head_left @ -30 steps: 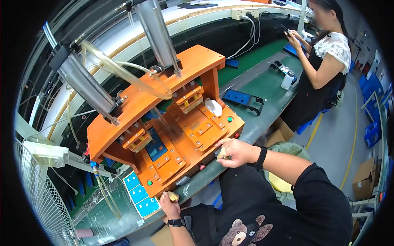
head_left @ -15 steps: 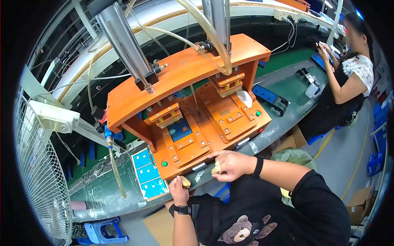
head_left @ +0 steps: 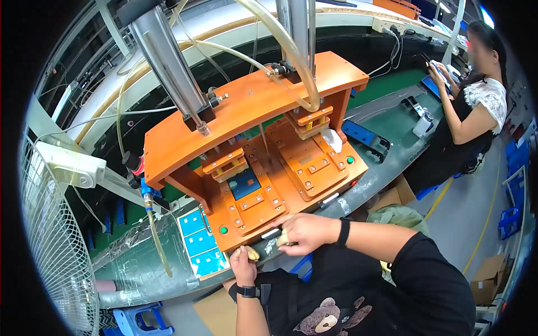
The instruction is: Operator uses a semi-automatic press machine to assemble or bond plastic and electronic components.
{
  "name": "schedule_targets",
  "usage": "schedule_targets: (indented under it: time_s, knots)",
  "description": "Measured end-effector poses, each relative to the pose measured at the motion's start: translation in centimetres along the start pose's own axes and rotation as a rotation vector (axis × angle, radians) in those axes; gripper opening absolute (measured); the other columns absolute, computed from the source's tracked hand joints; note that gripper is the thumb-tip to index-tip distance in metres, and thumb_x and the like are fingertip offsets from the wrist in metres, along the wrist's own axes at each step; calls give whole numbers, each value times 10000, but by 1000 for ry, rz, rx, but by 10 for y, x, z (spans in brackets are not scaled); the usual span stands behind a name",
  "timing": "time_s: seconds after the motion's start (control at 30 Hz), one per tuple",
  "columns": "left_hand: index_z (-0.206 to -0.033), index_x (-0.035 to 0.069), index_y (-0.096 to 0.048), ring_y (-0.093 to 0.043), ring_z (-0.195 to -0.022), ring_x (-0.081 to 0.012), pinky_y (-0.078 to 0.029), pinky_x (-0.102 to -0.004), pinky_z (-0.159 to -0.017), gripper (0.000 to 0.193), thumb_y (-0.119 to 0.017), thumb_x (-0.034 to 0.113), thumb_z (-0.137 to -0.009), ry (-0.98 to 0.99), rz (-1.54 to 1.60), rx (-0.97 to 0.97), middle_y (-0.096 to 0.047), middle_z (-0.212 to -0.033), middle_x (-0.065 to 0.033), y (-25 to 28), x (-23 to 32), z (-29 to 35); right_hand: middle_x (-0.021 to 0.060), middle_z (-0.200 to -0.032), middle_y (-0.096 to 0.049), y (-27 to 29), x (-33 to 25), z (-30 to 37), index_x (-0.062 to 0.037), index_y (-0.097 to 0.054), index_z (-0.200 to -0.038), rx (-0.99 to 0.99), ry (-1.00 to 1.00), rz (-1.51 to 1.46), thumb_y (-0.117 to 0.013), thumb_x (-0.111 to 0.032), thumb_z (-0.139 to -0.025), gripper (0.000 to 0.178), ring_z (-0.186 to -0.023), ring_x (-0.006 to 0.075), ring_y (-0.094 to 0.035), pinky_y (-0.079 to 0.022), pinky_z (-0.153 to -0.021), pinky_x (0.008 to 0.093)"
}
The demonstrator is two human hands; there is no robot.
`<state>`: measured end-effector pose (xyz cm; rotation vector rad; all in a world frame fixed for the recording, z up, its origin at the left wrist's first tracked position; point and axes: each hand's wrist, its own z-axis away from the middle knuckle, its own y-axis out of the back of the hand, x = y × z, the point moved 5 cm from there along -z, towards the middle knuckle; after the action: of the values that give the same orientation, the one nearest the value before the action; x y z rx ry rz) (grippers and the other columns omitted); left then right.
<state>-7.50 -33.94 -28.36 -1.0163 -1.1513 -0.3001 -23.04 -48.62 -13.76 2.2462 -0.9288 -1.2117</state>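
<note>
Factory bench [head_left: 392, 131] | left hand [head_left: 244, 265] pinching tan piece [head_left: 251, 254] | right hand [head_left: 302, 232] gripping another below orange press jig [head_left: 252, 168] | pieces look small, light, pinch by edges

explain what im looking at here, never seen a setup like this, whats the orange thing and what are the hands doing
The picture comes from a fisheye camera worn on a person's head, looking down, so straight edges bend. The orange machine is a bench-top press with two stations: metal cylinders with clear hoses stand on top, and a blue panel lies in the left station. It stands on a green workbench. Beside it lies a sheet of blue panels. The person's left hand and right hand are at the machine's front edge, fingertips in pale covers; whether either holds anything is unclear. A co-worker works further along the bench, and a fan guard is at the left.
</note>
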Motion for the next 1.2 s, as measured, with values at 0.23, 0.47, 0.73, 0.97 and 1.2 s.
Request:
schedule_targets:
  time_s: [0.23, 0.47, 0.73, 0.97, 1.2]
  knots:
    - [-734, 41, -569, -539, -582, -122, -428, -254, -532, 316, -468, 170, -1004, 22, -3, 100, -588, -677, -47, -3, 3, 2, 55, -550, -540, 56, 7, 57, -82, -664, -780, 132, -106, 153, -698, -91, -750, 46, -564, 249, -591, -497, -934, 425]
    - [-744, 61, -554, -517, -570, -118, -412, -256, -532, 311, -474, 211, -1005, 6, -35, 47, -577, -674, -40, 2, 1, 2, 64, -618, -608, 89, 11, 90, -66, -639, -692, 198, -184, 300, -710, -56, -714, 75, -593, 268, -607, -510, -889, 426]
    - [-735, 49, -570, -540, -591, -106, -427, -238, -544, 309, -480, 178, -1001, 14, -7, 66, -575, -674, -26, -2, 5, 3, 13, -638, -575, 45, -30, 44, -119, -680, -809, 115, -82, 172, -729, -135, -739, 87, -632, 196, -587, -462, -865, 405]
    - [-764, 66, -563, -525, -589, -118, -425, -259, -547, 282, -483, 195, -1001, 1, -22, 28, -577, -690, -24, 1, -1, 2, 56, -652, -598, -12, -30, -9, -86, -680, -745, 90, 74, 3, -732, -160, -722, 93, -648, 224, -601, -474, -907, 430]
    - [-764, 47, -577, -529, -616, -102, -435, -244, -572, 287, -496, 190, -999, 46, 25, 79, -572, -705, -21, 2, -1, 4, 54, -553, -525, -17, -10, -11, -78, -646, -718, 138, 57, 67, -720, -88, -721, 75, -543, 235, -573, -524, -900, 412]
